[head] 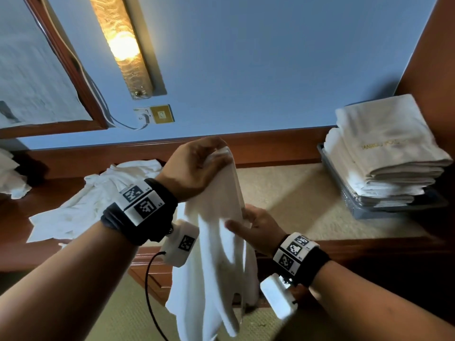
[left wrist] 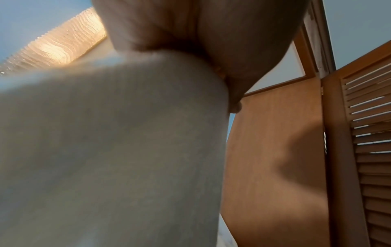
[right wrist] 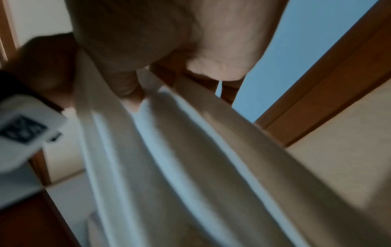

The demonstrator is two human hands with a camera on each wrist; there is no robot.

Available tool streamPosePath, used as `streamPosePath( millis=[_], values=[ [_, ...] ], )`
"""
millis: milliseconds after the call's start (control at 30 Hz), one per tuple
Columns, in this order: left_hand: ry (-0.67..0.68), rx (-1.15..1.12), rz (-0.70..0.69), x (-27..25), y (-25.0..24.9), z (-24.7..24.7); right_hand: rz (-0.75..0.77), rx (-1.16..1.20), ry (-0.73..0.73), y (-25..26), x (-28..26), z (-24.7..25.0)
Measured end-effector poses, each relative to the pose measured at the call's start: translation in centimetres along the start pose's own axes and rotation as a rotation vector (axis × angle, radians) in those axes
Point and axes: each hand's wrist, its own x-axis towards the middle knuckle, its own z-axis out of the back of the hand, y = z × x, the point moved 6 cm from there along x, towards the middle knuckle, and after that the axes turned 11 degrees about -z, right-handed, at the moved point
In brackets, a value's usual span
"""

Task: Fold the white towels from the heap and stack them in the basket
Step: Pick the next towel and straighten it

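Head view: left hand (head: 194, 166) raised, fingers pinching top of a white towel (head: 216, 254) that hangs in front of the desk (head: 295, 193). Right hand (head: 258, 227) lower, fingers curled on towel's edge. Heap (head: 98, 193) lies at left on desk, basket (head: 344, 193) w/ folded stack (head: 384, 153) at right.

Left wrist: towel (left wrist: 116, 142) blurred, fills most of frame under hand (left wrist: 211, 41).

Right wrist: fingers (right wrist: 127, 80) grip towel (right wrist: 169, 158) folds.
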Motion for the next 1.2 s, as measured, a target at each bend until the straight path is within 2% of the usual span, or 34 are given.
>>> streamPosePath(
  millis=[67, 167, 300, 400, 533, 600, 700, 833, 900, 1000, 1100, 1167, 1200],
  values=[
    [-0.049, 0.026, 0.028, 0.1, 0.5, 1.2, -0.084, -0.247, 0.043, -2.8, 0.0, -0.3],
    [-0.201, 0.035, 0.15, -0.3, 3.4, 4.2, -0.257, -0.614, 0.041, -8.4, -1.3, 0.6],
    [-0.383, 0.137, 0.371, -2.8, 8.7, 8.5, -0.506, -0.821, 0.07, -15.6, -3.8, 2.7],
    [-0.455, 0.168, 0.519, -5.7, 12.2, 9.7, -0.605, -1.006, 0.081, -17.4, -5.0, 4.3],
    [-0.471, 0.23, 0.661, -9.7, 15.6, 9.0, -0.742, -1.226, 0.053, -19.1, -5.5, 7.7],
    [-0.464, 0.249, 0.714, -11.2, 16.7, 8.1, -0.74, -1.273, 0.051, -19.1, -5.2, 8.5],
    [-0.403, 0.24, 0.721, -12.1, 17.4, 6.1, -0.657, -1.215, 0.035, -17.1, -3.7, 8.1],
    [-0.21, 0.224, 0.654, -11.7, 16.0, 1.9, -0.354, -1.05, 0.05, -12.1, -1.6, 4.8],
    [-0.104, 0.174, 0.6, -11.2, 14.5, -0.4, -0.255, -0.983, 0.058, -9.2, -1.1, 2.9],
    [0.159, 0.003, 0.578, -11.3, 12.8, -4.5, -0.058, -0.797, 0.025, -5.0, -1.0, 0.6],
    [0.466, -0.014, 0.488, -12.1, 11.2, -8.6, 0.099, -0.652, -0.001, -2.0, -0.9, -0.4],
    [0.583, -0.02, 0.451, -12.7, 10.6, -10.7, 0.202, -0.568, -0.016, -0.2, -1.0, -0.5],
    [0.592, -0.027, 0.451, -12.8, 10.5, -11.3, 0.242, -0.534, -0.01, 0.5, -1.0, -0.5]
  ],
)
